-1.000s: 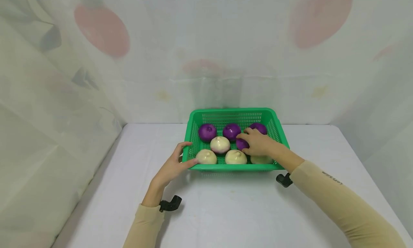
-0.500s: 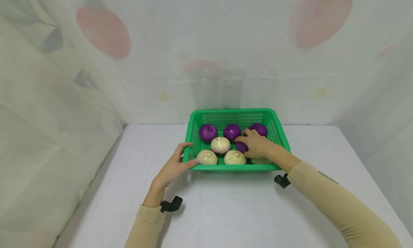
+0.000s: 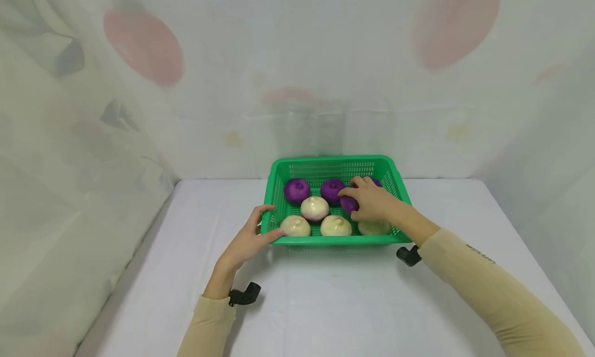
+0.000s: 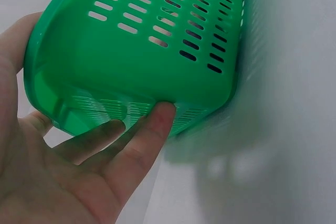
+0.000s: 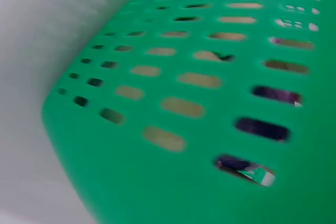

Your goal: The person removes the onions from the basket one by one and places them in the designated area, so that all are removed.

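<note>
In the head view, a green plastic basket [image 3: 334,240] with slotted walls holds several round, glossy onions, some deep purple and some creamy white. My left hand [image 3: 248,241] grips its front left corner, thumb over the rim. The left wrist view shows those fingers [image 4: 139,153] spread against the outer wall. My right hand [image 3: 372,201] reaches inside and pinches a purple onion [image 3: 349,204] on the right. Behind that hand, another purple onion [image 3: 376,183] is mostly hidden; a white onion [image 3: 374,228] lies just below it. In the right wrist view, the basket wall [image 5: 131,166] hides the hand.
Left of the right hand lie two purple onions, one at the left [image 3: 297,191] and one in the middle [image 3: 332,191]. A white onion [image 3: 315,208] sits at centre, with two more along the front. White cloth covers the table [image 3: 321,300]; a printed curtain [image 3: 297,62] hangs behind.
My right hand has shifted slightly toward the back of the basket, with the pinched onion moving along and showing more. My left hand keeps its place at the corner.
</note>
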`<state>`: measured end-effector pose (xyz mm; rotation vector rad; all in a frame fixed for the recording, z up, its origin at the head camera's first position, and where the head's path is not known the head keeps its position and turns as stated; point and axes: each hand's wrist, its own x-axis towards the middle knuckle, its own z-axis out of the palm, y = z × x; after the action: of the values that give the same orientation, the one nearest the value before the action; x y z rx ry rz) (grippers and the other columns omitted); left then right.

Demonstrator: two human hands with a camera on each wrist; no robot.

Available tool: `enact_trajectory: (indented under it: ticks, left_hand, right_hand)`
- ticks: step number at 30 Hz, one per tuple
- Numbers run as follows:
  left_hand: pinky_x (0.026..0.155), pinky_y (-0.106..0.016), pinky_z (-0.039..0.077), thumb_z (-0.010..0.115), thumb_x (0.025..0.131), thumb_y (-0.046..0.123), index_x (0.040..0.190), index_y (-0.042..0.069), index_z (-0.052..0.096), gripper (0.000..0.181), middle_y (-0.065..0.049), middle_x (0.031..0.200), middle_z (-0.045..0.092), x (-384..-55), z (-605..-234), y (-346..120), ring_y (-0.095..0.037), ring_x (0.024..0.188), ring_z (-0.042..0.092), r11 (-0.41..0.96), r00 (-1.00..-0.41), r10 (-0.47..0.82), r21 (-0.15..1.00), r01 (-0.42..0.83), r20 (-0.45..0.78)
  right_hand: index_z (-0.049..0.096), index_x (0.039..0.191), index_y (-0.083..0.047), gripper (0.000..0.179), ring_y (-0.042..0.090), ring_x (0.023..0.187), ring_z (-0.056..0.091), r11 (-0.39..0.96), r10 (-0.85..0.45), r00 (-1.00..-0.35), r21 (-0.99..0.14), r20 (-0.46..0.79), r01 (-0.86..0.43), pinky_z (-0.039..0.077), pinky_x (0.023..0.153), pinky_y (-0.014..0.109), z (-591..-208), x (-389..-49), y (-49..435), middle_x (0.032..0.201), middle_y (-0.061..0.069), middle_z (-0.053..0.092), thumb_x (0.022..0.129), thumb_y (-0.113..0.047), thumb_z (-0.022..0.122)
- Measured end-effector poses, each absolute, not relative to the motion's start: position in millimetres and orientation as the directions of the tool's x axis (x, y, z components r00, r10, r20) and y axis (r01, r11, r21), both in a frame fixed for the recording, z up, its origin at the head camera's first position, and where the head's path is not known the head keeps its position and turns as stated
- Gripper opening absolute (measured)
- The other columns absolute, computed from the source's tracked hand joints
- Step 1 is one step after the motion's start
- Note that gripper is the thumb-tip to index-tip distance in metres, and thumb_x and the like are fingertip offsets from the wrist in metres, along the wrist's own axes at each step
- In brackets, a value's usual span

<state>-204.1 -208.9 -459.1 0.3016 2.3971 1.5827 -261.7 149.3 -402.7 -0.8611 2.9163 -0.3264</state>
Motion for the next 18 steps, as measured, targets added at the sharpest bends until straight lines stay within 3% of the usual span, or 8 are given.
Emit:
enact_trajectory:
  ticks: [8,18]
  left_hand:
    - [0.102,-0.062,0.042,0.074,0.09,0.052,0.153,0.032,0.032,0.079,-0.005,0.162,0.028,-205,-459,-207,-0.042,0.14,0.04,0.394,-0.948,0.304,0.918,0.036,-0.094]
    - [0.103,-0.061,0.042,0.075,0.091,0.05,0.153,0.031,0.033,0.077,-0.005,0.162,0.027,-206,-459,-207,-0.041,0.14,0.041,0.377,-0.948,0.307,0.925,0.039,-0.085]
  right_hand:
    - [0.065,0.135,-0.018,0.055,0.037,0.114,0.046,0.803,-0.552,-0.833,-0.247,0.031,-0.542,0.053,0.075,0.045,-384,-261,154,0.132,0.019,0.05,0.081,-0.015,0.071]
    - [0.065,0.136,-0.019,0.057,0.038,0.117,0.045,0.808,-0.539,-0.84,-0.243,0.062,-0.536,0.051,0.077,0.046,-362,-254,161,0.136,0.019,0.049,0.079,-0.016,0.07]
